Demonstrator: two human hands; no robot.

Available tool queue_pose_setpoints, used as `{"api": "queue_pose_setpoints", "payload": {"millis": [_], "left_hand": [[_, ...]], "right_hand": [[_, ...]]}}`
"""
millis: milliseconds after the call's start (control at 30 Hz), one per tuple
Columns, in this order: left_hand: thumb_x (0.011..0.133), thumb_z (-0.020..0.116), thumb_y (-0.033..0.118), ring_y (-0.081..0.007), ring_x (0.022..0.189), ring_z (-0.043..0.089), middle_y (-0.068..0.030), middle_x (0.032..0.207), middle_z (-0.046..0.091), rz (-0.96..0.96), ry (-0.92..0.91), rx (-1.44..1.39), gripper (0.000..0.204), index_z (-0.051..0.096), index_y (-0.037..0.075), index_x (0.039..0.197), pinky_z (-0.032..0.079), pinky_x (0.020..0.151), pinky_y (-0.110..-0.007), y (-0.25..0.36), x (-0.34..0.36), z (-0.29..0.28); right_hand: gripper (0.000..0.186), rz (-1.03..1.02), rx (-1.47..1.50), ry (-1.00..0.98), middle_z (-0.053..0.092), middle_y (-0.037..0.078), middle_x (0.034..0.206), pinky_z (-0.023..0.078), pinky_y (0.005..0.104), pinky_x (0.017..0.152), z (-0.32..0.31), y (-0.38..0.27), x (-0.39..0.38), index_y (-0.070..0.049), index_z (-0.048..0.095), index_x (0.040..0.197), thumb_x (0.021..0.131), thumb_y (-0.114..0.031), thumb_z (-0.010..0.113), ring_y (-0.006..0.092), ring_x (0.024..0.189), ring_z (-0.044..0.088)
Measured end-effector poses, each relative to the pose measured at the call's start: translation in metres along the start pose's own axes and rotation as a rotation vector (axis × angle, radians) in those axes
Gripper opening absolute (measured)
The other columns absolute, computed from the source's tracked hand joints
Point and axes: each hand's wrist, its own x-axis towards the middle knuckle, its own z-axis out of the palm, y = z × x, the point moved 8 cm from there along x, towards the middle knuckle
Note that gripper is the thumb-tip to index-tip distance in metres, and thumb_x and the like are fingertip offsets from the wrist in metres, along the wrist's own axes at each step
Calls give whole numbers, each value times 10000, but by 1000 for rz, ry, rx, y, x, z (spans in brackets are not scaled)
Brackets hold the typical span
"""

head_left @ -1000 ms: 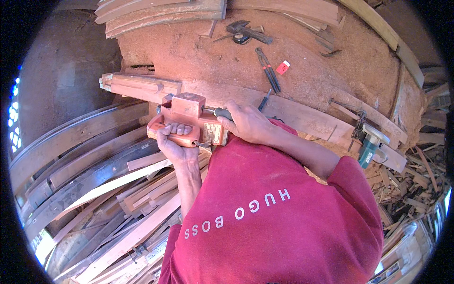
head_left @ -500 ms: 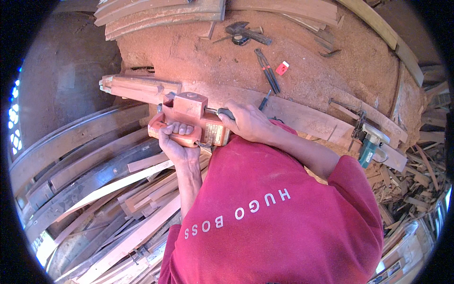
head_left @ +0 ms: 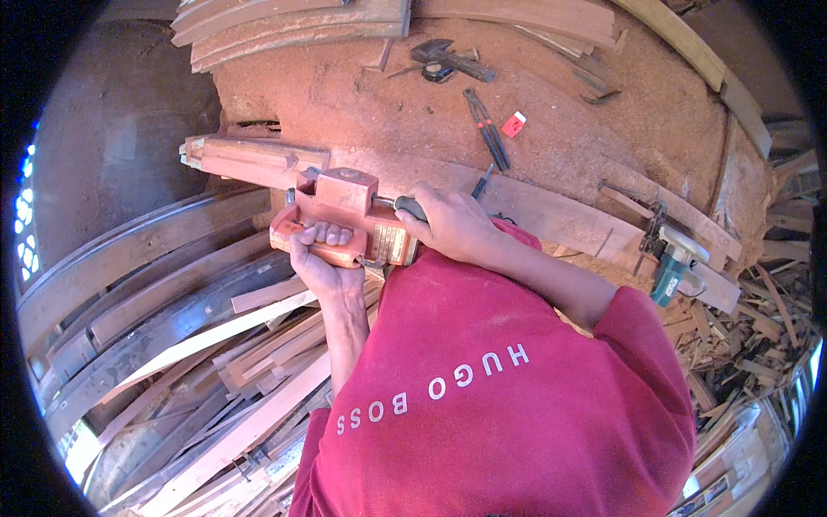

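Observation:
My left hand [head_left: 326,260] is closed around the handle of an orange electric planer [head_left: 345,188], which lies tilted on its side against my body. A screwdriver [head_left: 410,207] with a dark grip is held in my right hand [head_left: 450,226]. Its metal shaft points left and meets the planer's side beside the raised block; the tip is hidden there. Under and behind the planer runs a long wooden board [head_left: 551,211]. Another thin tool with a dark handle [head_left: 482,183] lies on that board, just beyond my right hand.
Sawdust covers the bench [head_left: 362,103]. Farther back lie pincers [head_left: 488,131], a small red box [head_left: 514,124], a tape measure [head_left: 437,71] and a hammer-like tool [head_left: 469,65]. A green and white power tool [head_left: 672,271] rests at right. Stacked planks [head_left: 233,362] fill the left side.
My right forearm and sleeve have shifted slightly, with the screwdriver still at the same spot. The planer and my left hand have not visibly moved.

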Motion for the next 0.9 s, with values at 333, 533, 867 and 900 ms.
{"api": "queue_pose_setpoints", "payload": {"millis": [333,533,867,900], "left_hand": [[771,514,120,-144,563,448,12,633,443,-9,5,-3,104,442,117,695,446,591,-278,-2,-1,0],[774,515,125,-141,569,453,13,620,440,-8,-30,37,129,443,120,667,448,597,-285,2,-1,4],[768,520,106,-128,558,427,20,627,396,29,-43,25,136,397,122,711,432,574,-259,5,0,10],[768,520,102,-127,557,423,21,628,390,32,-38,28,133,395,122,726,430,571,-255,5,0,10]], "right_hand": [[333,-80,-120,51,663,226,854,528,503,656,7,4,-4,-24,527,1003,934,-344,590,432,775,656],[325,-15,43,-8,639,281,832,490,536,668,8,3,-3,-3,513,1026,956,-315,569,479,786,632],[333,53,111,-9,642,283,851,482,530,684,10,2,-1,0,552,1046,964,-323,558,479,814,633],[333,57,112,-14,644,279,852,484,530,688,9,2,-1,-4,555,1053,963,-324,557,478,817,634]]}}
